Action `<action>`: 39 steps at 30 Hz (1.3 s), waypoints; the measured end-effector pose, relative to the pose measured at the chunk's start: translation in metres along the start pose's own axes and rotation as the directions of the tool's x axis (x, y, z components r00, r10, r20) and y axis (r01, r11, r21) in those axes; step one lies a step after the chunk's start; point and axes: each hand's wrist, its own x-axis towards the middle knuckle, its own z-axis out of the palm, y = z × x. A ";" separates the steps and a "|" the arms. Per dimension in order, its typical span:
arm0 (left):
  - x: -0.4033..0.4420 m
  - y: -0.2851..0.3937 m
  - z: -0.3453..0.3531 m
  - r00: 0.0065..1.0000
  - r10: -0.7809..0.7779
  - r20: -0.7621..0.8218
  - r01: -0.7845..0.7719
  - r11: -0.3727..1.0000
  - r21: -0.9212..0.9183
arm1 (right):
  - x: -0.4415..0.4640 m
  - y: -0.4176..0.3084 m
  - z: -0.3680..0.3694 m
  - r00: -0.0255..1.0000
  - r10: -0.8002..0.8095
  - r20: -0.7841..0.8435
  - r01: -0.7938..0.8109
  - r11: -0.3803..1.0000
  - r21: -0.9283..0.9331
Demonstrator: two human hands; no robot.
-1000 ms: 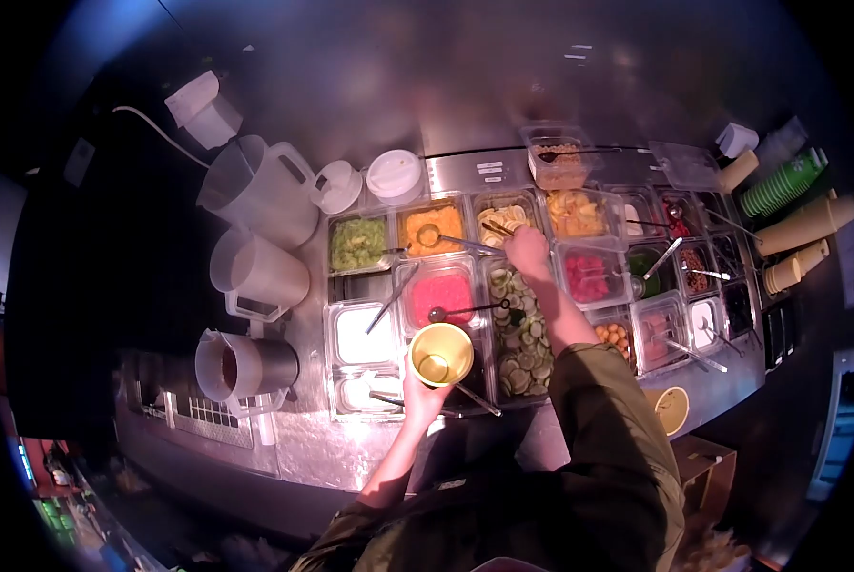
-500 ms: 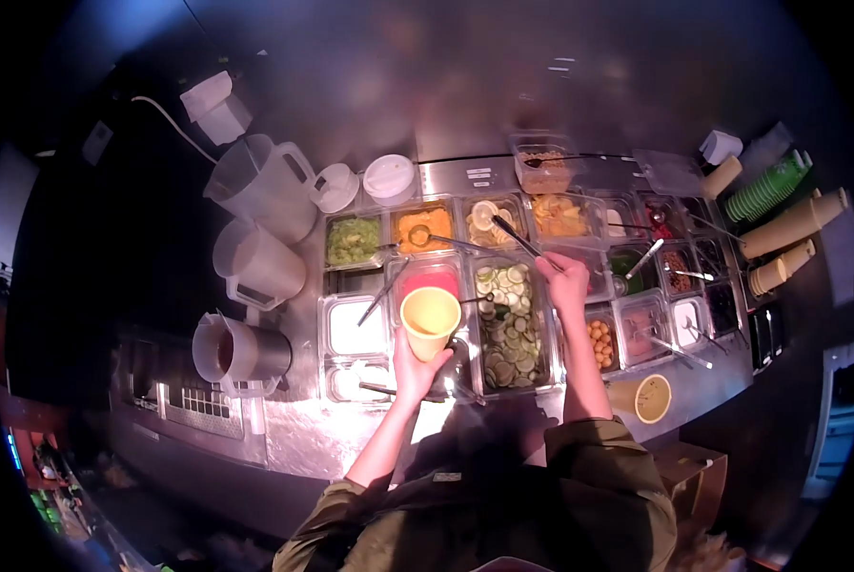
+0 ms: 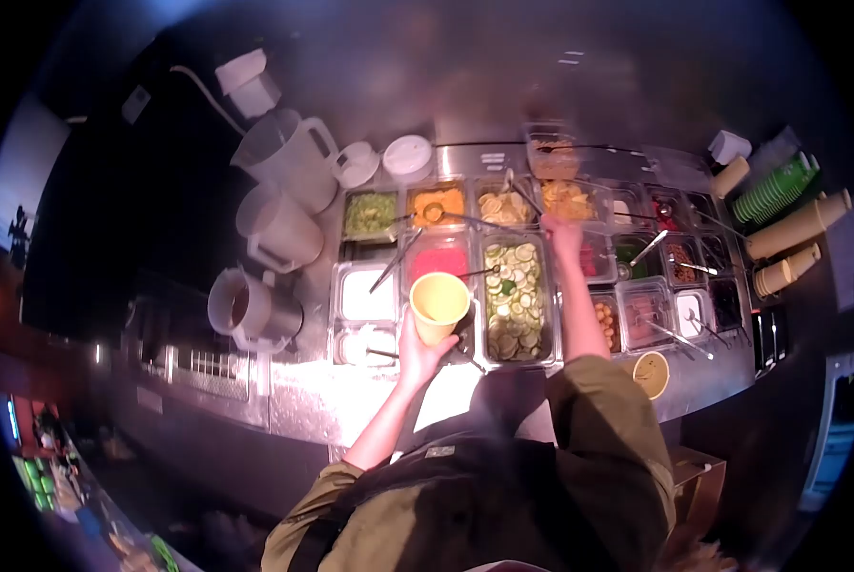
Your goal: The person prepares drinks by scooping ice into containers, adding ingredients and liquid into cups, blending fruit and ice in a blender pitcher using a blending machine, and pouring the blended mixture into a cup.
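My left hand (image 3: 421, 360) is closed around a yellow paper cup (image 3: 438, 303), its open mouth facing up at me. The cup hangs in front of a container of pink-red filling (image 3: 437, 259). Farther right, my right hand (image 3: 562, 234) grips dark tongs (image 3: 528, 197), which reach over a container of pale lemon slices (image 3: 503, 208). Something pale shows at the tongs' tip, too small to make out. Beside my right forearm lies a long container of green-edged citrus slices (image 3: 513, 296).
Orange pieces (image 3: 437, 203), green chunks (image 3: 370, 212) and yellow fruit pieces (image 3: 568, 201) fill neighbouring containers. Plastic pitchers (image 3: 276, 224) stand at left. Stacked green cups (image 3: 776, 191) and paper cups (image 3: 799, 227) lie at right. Another cup (image 3: 650, 375) lies near the front edge.
The tongs' tip has shifted toward the back of the lemon container, and the round slice seen there earlier no longer shows. My left hand still holds the cup. The whole view has shifted slightly.
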 end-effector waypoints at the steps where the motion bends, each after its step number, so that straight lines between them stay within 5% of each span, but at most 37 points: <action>1: 0.000 -0.007 -0.002 0.999 -0.038 -0.037 0.041 0.996 0.080 | -0.035 -0.033 -0.005 0.985 0.108 0.133 -0.129 0.978 0.164; 3: 0.001 -0.013 -0.007 0.996 -0.057 -0.070 0.066 0.988 0.138 | -0.093 -0.064 -0.018 0.951 0.093 0.296 -0.177 0.946 0.272; 5: 0.000 -0.004 -0.010 0.996 -0.063 -0.071 0.072 0.988 0.134 | -0.135 -0.066 -0.038 0.896 -0.030 0.442 -0.080 0.970 0.228; 7: -0.003 -0.005 -0.008 0.994 -0.031 -0.105 0.046 0.989 0.141 | -0.176 -0.083 -0.051 0.847 0.011 0.532 -0.042 0.998 0.045; 10: -0.013 -0.002 -0.005 0.995 -0.026 -0.092 0.041 0.986 0.159 | -0.213 -0.088 -0.054 0.791 -0.241 0.562 0.400 0.899 -0.177; 13: -0.028 -0.020 -0.005 0.997 0.049 -0.059 -0.042 0.993 0.111 | -0.227 -0.080 -0.068 0.952 0.034 0.303 -0.063 0.994 0.085; 14: -0.035 -0.022 -0.005 0.997 0.015 -0.080 -0.019 0.999 -0.047 | -0.220 -0.059 -0.073 0.963 0.016 0.269 -0.022 1.000 0.022; 15: -0.043 -0.019 -0.005 0.995 0.037 -0.095 -0.045 0.996 -0.083 | -0.208 -0.019 -0.077 0.972 -0.115 0.203 0.171 0.944 -0.281; 17: -0.065 -0.013 -0.007 0.990 0.072 -0.120 -0.090 0.984 -0.150 | -0.203 0.011 -0.077 0.962 0.100 0.253 0.088 0.764 -0.639; 19: -0.082 -0.022 -0.009 0.992 0.118 -0.036 -0.114 0.989 0.096 | -0.203 0.074 -0.072 0.950 -0.148 0.273 0.280 0.790 -0.546; 21: -0.097 0.017 -0.009 0.989 -0.147 0.030 0.149 0.984 -0.098 | -0.229 0.062 -0.078 0.929 -0.237 0.283 0.358 0.766 -0.534; 23: -0.111 0.015 -0.009 0.987 -0.140 0.075 0.156 0.935 -0.317 | -0.252 0.078 -0.100 0.848 -0.505 0.161 0.483 0.611 -0.628; 25: -0.127 0.022 -0.004 0.996 -0.088 -0.016 0.073 0.898 -0.434 | -0.279 0.088 -0.138 0.947 -0.322 0.005 0.288 0.840 -0.459; 26: -0.135 0.013 -0.002 0.995 -0.092 -0.030 0.067 0.881 -0.468 | -0.293 0.098 -0.163 0.982 -0.087 -0.170 0.018 0.929 -0.369; 28: -0.151 -0.001 0.004 0.991 -0.121 -0.065 0.064 0.828 -0.556 | -0.295 0.143 -0.223 0.932 -0.057 -0.358 0.003 0.989 -0.150; 30: -0.167 -0.007 0.008 0.980 -0.171 -0.104 0.062 0.752 -0.656 | -0.285 0.126 -0.263 0.938 -0.156 -0.309 0.048 0.943 -0.330; 31: -0.175 -0.007 0.007 0.976 -0.187 -0.112 0.067 0.747 -0.661 | -0.271 0.123 -0.272 0.931 -0.278 -0.236 0.211 0.938 -0.274; 33: -0.182 -0.002 0.000 0.969 -0.211 -0.131 0.071 0.740 -0.669 | -0.247 0.103 -0.270 0.973 -0.220 -0.076 0.209 0.970 -0.123; 36: -0.187 0.018 -0.018 0.951 -0.261 -0.168 0.077 0.723 -0.686 | -0.224 0.082 -0.254 0.996 -0.075 0.049 0.081 0.988 -0.135; 39: -0.199 0.008 -0.054 0.898 -0.289 -0.333 -0.022 0.724 -0.689 | -0.244 0.048 -0.215 0.967 -0.215 0.140 0.232 0.966 -0.116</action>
